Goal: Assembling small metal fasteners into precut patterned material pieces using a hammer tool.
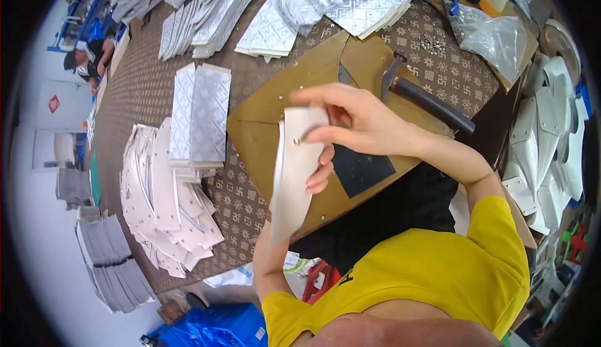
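Head view. The left hand (320, 175) is mostly hidden behind a long cream piece (295, 181); its forearm rises from the lower edge, left of the body. The left grip is closed on this piece, with fingertips curled round its right edge. The piece stands nearly on end, narrow end up, in front of the brown board (260, 114); its lower end overlaps the left forearm.

The right hand (369, 118) enters from the right, elbow bent and forearm slanting up and leftward. The forefinger extends left across the top of the piece and is blurred. The thumb points left, its tip beside a small metal stud (297, 141) on the upper face. Thumb and forefinger stand apart and the other fingers are bent. Whether the right grip has hold of anything cannot be told.

A hammer (433, 105) lies on the board, right of the right hand. A dark pad (363, 171) lies on the board below that hand. Left of the board, on the patterned surface (144, 77), are a stack of silver pieces (210, 112) and a heap of cream pieces (164, 190). Loose metal bits (432, 44) lie beyond the hammer, near a clear plastic bag (498, 46).
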`<state>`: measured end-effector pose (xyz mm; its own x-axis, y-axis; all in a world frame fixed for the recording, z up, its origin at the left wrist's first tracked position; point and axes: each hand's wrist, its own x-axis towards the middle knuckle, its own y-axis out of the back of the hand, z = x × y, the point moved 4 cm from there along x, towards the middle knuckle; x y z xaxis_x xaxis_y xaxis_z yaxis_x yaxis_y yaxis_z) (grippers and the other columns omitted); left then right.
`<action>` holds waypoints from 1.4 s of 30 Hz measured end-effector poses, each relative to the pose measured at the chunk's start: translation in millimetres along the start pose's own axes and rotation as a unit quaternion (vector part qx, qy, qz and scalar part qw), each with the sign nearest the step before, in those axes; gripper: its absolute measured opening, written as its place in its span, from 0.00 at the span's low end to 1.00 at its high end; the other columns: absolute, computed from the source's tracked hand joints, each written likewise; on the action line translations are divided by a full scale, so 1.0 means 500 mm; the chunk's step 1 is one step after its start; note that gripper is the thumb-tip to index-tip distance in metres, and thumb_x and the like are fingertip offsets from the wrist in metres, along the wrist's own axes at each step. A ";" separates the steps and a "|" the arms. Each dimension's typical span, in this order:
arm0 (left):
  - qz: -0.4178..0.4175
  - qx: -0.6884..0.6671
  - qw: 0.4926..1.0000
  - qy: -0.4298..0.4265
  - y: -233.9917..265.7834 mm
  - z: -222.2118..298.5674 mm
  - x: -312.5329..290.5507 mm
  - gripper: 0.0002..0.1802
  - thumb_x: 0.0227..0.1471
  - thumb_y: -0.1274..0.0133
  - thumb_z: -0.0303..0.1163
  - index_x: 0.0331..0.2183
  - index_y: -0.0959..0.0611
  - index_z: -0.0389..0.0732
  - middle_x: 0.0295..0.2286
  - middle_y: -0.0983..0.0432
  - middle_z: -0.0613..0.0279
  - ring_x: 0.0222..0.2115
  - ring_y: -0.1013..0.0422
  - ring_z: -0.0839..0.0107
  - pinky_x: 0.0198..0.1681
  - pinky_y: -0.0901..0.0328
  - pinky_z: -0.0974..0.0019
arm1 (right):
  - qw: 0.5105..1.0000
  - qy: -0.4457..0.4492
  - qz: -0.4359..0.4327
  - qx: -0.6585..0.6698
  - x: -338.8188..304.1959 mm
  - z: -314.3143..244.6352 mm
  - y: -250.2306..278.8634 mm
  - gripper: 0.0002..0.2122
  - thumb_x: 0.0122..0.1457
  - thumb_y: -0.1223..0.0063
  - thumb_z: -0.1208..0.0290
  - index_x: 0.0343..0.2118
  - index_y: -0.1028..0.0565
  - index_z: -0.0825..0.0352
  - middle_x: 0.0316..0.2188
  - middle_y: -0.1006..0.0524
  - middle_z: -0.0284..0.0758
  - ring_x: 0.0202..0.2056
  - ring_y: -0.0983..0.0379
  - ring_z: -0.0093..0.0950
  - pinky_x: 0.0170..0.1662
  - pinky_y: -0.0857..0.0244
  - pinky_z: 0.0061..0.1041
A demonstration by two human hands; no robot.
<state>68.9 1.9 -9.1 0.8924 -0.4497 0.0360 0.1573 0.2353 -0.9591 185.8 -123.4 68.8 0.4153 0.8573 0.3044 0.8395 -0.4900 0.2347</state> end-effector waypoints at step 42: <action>0.369 0.676 0.608 -0.193 -0.046 0.071 -0.097 0.20 0.54 0.31 0.30 0.48 0.16 0.37 0.24 0.24 0.72 0.24 0.32 0.85 0.27 0.38 0.76 | 0.940 0.107 -0.094 -0.311 -0.152 0.070 -0.002 0.05 0.56 0.38 0.78 0.33 0.25 0.69 0.33 0.26 0.37 0.34 0.26 0.39 0.35 0.32 0.35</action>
<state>37.2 48.9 21.2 0.9225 0.3828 0.0502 -0.3758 0.8607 0.3435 165.7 -182.5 12.9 0.1444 0.9191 0.3666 0.4965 -0.3878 0.7766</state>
